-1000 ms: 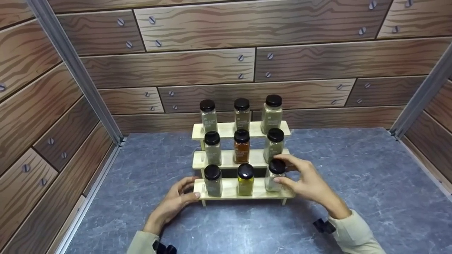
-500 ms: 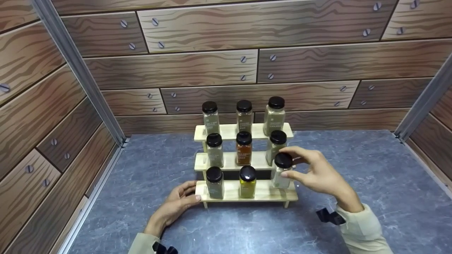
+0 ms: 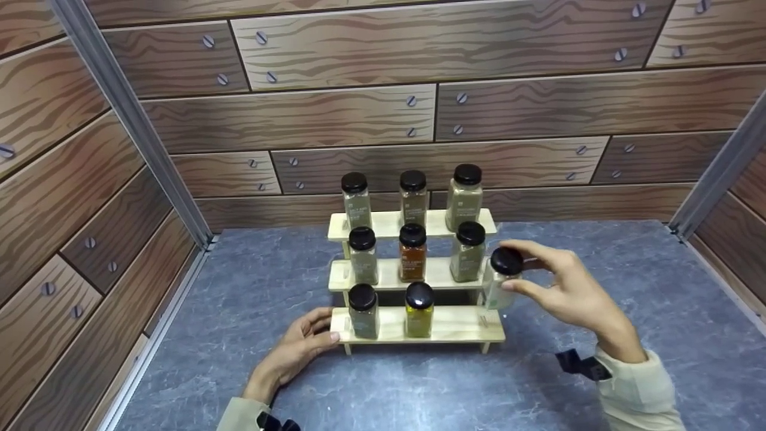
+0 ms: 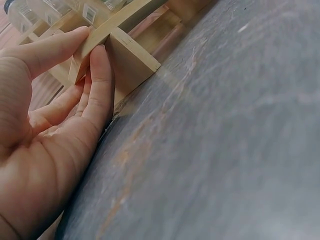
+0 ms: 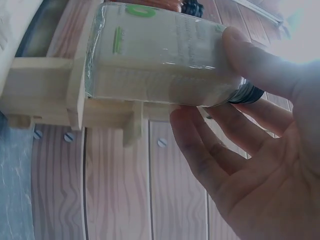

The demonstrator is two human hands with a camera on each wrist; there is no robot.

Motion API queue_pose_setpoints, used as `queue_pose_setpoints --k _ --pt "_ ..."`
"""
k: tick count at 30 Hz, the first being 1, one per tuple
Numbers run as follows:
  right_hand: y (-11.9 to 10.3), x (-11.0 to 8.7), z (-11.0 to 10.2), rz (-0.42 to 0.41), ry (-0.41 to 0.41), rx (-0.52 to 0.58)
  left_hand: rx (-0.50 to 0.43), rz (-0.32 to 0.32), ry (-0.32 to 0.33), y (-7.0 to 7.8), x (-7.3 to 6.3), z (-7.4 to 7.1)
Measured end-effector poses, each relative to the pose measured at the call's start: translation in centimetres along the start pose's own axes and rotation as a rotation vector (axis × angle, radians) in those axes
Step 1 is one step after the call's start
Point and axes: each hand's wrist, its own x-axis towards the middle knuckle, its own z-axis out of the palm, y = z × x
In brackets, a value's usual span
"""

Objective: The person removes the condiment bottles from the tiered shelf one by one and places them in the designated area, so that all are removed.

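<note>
A three-tier wooden spice rack (image 3: 458, 326) stands on the grey tabletop. My left hand (image 3: 299, 347) grips the left end of its bottom shelf; in the left wrist view the thumb lies on top of the board (image 4: 122, 21) and fingers lie below it. Just off the rack's right side, my right hand (image 3: 568, 293) holds a clear spice jar (image 3: 498, 292) with a black lid and pale contents, pinched near the top between thumb and fingers. The right wrist view shows this jar (image 5: 155, 55) with green print on its glass, close beside the shelf ends.
On the bottom shelf stand a dark grey jar (image 3: 364, 317) and a yellow jar (image 3: 419, 317). The middle shelf holds three jars, one orange-red (image 3: 413, 260); the top shelf holds three more. Wood-patterned walls (image 3: 335, 114) enclose the back and sides.
My right hand has lifted the pale jar off the right end of the bottom shelf and carried it to the right, past the rack's edge. The left hand stays on the rack.
</note>
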Motion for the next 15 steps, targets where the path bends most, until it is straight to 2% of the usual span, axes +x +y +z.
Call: queue_pose_setpoints --k 15 --pt "0.5 -0.5 -1.7 -0.009 0.100 -0.022 -0.001 0.001 0.004 0.1 0.0 0.0"
